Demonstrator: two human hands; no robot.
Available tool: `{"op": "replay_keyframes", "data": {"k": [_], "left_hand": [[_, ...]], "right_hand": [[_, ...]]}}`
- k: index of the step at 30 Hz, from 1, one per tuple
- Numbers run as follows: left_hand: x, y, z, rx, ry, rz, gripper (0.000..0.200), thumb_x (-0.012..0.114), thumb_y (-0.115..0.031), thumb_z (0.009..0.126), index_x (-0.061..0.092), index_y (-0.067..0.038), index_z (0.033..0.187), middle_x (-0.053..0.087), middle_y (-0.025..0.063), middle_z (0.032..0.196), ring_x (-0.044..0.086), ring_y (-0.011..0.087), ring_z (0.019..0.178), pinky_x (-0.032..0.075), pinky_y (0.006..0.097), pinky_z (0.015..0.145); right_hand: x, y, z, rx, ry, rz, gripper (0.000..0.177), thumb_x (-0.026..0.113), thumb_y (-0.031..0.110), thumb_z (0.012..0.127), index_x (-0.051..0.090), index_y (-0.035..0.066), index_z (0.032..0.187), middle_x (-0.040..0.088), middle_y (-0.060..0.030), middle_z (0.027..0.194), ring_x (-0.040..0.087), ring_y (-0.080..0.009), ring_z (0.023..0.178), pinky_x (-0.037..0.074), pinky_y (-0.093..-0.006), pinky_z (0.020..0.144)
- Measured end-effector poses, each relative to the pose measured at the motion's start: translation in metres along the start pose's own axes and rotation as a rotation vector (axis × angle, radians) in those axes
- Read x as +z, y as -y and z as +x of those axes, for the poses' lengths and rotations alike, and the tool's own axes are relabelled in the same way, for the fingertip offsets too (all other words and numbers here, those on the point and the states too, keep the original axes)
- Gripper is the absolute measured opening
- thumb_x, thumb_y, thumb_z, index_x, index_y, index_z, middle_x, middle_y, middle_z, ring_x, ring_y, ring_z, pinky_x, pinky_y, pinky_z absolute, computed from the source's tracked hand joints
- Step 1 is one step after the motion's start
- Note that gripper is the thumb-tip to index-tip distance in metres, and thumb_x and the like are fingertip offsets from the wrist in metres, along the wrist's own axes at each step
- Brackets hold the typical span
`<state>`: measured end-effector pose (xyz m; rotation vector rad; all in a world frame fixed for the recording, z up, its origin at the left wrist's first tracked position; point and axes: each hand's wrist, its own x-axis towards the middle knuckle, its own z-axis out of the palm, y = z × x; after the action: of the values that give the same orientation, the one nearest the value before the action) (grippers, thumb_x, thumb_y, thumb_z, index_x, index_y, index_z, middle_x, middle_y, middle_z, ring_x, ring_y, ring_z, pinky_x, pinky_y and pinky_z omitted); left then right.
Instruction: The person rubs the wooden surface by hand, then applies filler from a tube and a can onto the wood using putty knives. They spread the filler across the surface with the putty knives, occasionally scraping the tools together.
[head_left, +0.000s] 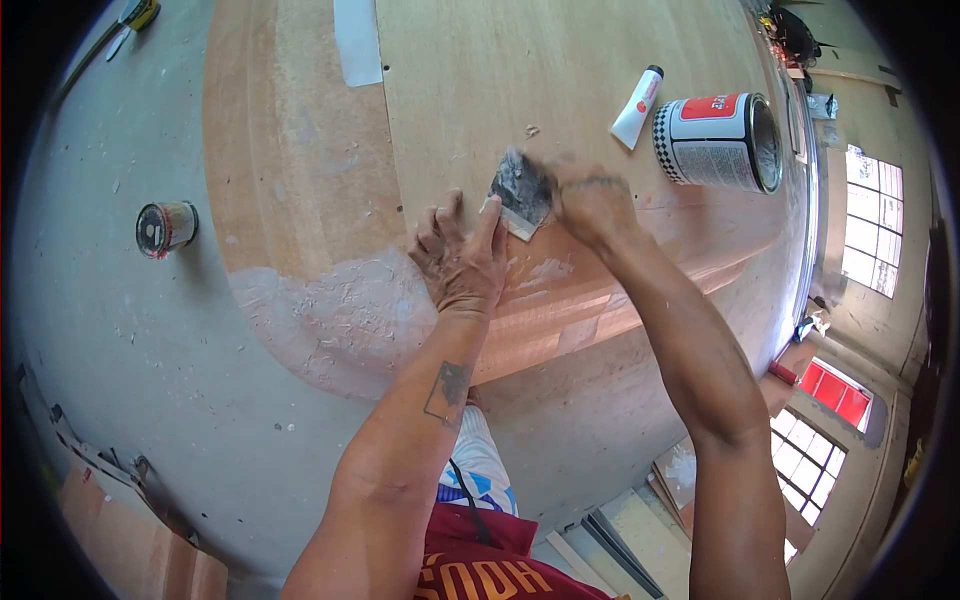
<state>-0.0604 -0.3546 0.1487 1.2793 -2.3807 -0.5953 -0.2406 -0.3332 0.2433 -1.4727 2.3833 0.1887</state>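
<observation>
A dark square plate (521, 184), smeared with grey paste and pale along its lower edge, is held above the wooden surface (470, 90). The fingertips of my left hand (460, 255) touch the plate's lower left edge, its other fingers spread over the wood. My right hand (592, 203) is closed at the plate's right side, blurred by motion; what its fingers hold is too smeared to make out. Pale, rough filler (335, 310) coats the curved wooden edge at the lower left.
A large tin (710, 143) lies on its side at the right, beside a white tube (637, 108). On the grey floor at the left is a small tin (166, 230). A pale strip (357, 40) lies at the top. Windows (873, 220) are far right.
</observation>
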Motion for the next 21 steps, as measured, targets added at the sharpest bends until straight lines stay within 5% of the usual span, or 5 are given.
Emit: {"op": "replay_keyframes", "data": {"k": [21], "left_hand": [[-0.001,0.004,-0.006,0.001,0.021,0.019,0.027,0.073,-0.042,0.093,0.074,-0.04,0.12,0.054,0.0065,0.145,0.041,0.0361,0.134,0.03,0.0527,0.108]], "right_hand": [[-0.008,0.022,0.005,-0.014,0.001,0.045,0.047,0.058,0.018,0.098,0.062,0.025,0.144,0.072,-0.0085,0.121,0.07,-0.0308,0.114,0.056,-0.048,0.096]]}}
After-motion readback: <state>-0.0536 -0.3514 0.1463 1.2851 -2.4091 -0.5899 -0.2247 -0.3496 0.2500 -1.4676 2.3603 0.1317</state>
